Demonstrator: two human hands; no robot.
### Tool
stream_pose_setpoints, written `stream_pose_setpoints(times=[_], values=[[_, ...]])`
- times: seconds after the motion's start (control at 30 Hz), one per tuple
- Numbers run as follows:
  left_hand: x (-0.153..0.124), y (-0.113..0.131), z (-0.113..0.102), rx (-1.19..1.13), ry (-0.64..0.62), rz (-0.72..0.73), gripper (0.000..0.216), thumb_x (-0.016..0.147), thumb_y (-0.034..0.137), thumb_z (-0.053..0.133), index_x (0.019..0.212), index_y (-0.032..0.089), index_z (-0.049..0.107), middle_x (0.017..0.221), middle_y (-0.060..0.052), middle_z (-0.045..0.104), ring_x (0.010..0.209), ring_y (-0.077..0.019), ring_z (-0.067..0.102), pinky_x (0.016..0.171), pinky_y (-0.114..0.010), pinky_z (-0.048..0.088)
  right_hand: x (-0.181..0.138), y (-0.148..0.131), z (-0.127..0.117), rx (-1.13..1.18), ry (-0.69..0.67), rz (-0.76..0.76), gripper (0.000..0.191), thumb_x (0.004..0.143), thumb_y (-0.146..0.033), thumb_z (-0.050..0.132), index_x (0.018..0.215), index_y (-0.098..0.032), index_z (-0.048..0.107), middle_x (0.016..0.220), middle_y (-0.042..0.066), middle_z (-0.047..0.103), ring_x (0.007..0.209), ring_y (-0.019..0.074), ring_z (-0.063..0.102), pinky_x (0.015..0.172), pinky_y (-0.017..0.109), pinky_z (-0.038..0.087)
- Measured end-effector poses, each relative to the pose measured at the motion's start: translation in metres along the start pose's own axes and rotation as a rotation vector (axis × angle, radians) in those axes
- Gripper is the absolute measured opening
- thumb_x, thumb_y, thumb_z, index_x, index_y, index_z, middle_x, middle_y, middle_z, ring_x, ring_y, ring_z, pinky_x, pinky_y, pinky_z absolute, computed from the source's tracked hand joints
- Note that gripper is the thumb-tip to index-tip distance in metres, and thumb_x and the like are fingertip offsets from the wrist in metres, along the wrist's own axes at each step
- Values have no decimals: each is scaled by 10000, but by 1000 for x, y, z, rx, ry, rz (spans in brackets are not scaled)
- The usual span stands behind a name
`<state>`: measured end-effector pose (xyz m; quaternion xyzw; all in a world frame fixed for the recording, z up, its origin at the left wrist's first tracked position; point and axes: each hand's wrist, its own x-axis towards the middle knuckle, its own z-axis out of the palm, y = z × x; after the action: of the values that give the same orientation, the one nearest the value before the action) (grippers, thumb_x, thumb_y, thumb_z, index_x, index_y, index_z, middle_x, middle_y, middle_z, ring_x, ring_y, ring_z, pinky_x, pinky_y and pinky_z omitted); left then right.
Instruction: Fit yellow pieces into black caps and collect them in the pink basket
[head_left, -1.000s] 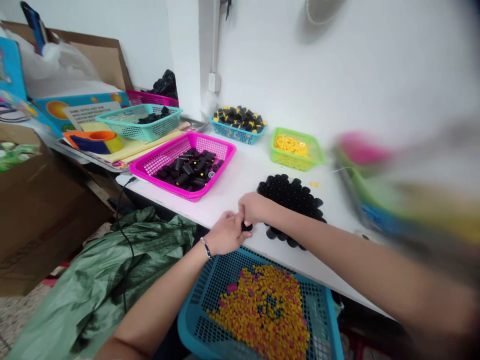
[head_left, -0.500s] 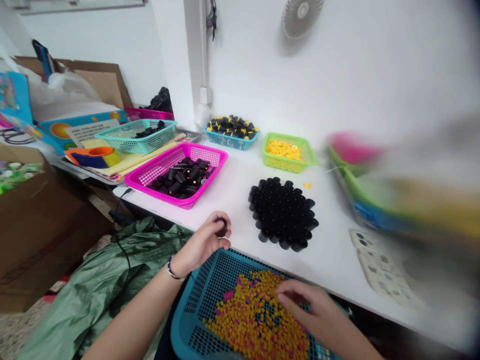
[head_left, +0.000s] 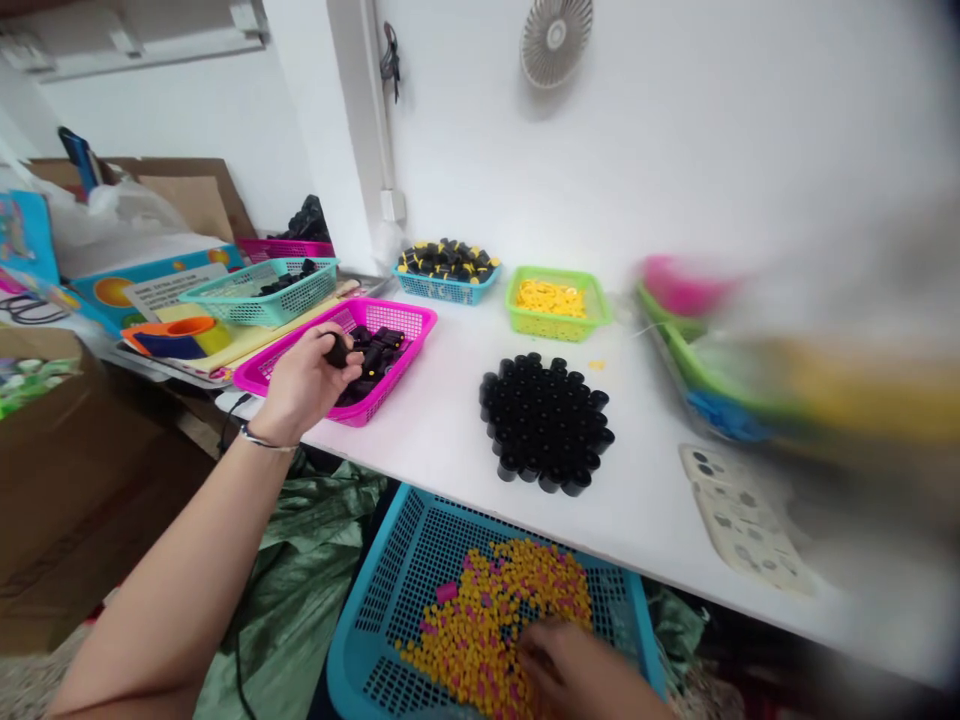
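A small black cylinder (head_left: 338,350) was pinched in the left hand (head_left: 304,385). Small yellow pieces (head_left: 480,625) mixed with pink ones (head_left: 447,592) lay heaped in a blue mesh basket (head_left: 375,570), beneath the right hand (head_left: 559,665).

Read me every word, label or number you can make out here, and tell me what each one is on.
Nothing can be read for certain.
The white label on the blue printed packaging has lines of print, but they are too small and blurred to read.
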<state>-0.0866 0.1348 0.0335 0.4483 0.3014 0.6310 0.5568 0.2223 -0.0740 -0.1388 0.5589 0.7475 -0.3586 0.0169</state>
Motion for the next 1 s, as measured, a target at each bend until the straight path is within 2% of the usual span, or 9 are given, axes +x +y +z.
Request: stream_pose_setpoints(times=[0.13, 0.2, 0.3, 0.37, 0.43, 0.5, 0.57, 0.7, 1.0], values=[[34, 0, -9, 213, 34, 57, 61, 825, 204, 453, 858, 177, 497, 769, -15, 509, 660, -114, 549, 580, -234, 480, 0, -2, 9, -51, -1, 20, 201, 769, -242, 456, 832, -215, 645, 890, 64, 671, 809, 205, 627, 676, 261, 431], [52, -2, -12, 444, 107, 169, 167, 858, 290, 457, 980, 181, 492, 946, -59, 529, 902, -181, 559, 758, -341, 496, 2, -2, 13, -107, 5, 39, 228, 707, -180, 490, 862, -204, 655, 943, 83, 660, 875, 229, 614, 732, 288, 448], [62, -5, -6, 786, 177, 394, 501, 796, 385, 594, 1204, 171, 399, 1326, -103, 335, 1316, -314, 196, 1030, -507, 273, 8, 0, 21, -187, -23, 80, 354, 611, -88, 512, 915, -185, 665, 1025, 109, 639, 978, 263, 580, 820, 327, 450], [55, -12, 8, 998, 78, 539, 638, 756, 398, 645, 1273, 162, 356, 1424, -101, 186, 1353, -356, -13, 1070, -552, 128, 14, 3, 26, -204, -59, 115, 390, 599, -69, 512, 942, -178, 665, 1063, 119, 626, 1006, 271, 568, 835, 335, 452], [40, -27, 25, 1199, -171, 618, 607, 773, 395, 622, 1283, 175, 379, 1442, -112, 168, 1356, -361, 28, 1071, -567, 99, 19, 6, 32, -223, -92, 137, 375, 619, -77, 510, 945, -175, 667, 1060, 124, 625, 993, 274, 574, 809, 328, 464], [30, -50, 43, 1272, -467, 561, 542, 792, 368, 592, 1279, 221, 406, 1420, -107, 256, 1340, -325, 186, 1080, -541, 139, 24, 11, 37, -260, -95, 134, 348, 638, -86, 510, 934, -173, 671, 1033, 126, 635, 973, 278, 583, 789, 327, 469], [29, -80, 58, 1228, -610, 453, 473, 839, 335, 512, 1289, 238, 404, 1408, -94, 313, 1315, -275, 279, 1093, -481, 185, 27, 14, 42, -290, -75, 123, 335, 642, -81, 516, 924, -170, 675, 1005, 125, 647, 958, 280, 593, 785, 326, 469], [59, -134, 81, 1035, -592, 133, 400, 886, 295, 376, 1245, 136, 450, 1322, -124, 455, 1229, -223, 408, 1077, -380, 262, 34, 19, 49, -287, -44, 145, 326, 638, -57, 511, 886, -171, 688, 961, 114, 668, 910, 263, 626, 758, 302, 474], [99, -183, 91, 917, -580, -42, 456, 911, 359, 181, 892, 128, 573, 911, -88, 648, 893, -193, 568, 887, -350, 411, 37, 18, 47, -245, -22, 190, 334, 634, -70, 514, 876, -207, 700, 950, 97, 686, 904, 265, 635, 731, 287, 478]])
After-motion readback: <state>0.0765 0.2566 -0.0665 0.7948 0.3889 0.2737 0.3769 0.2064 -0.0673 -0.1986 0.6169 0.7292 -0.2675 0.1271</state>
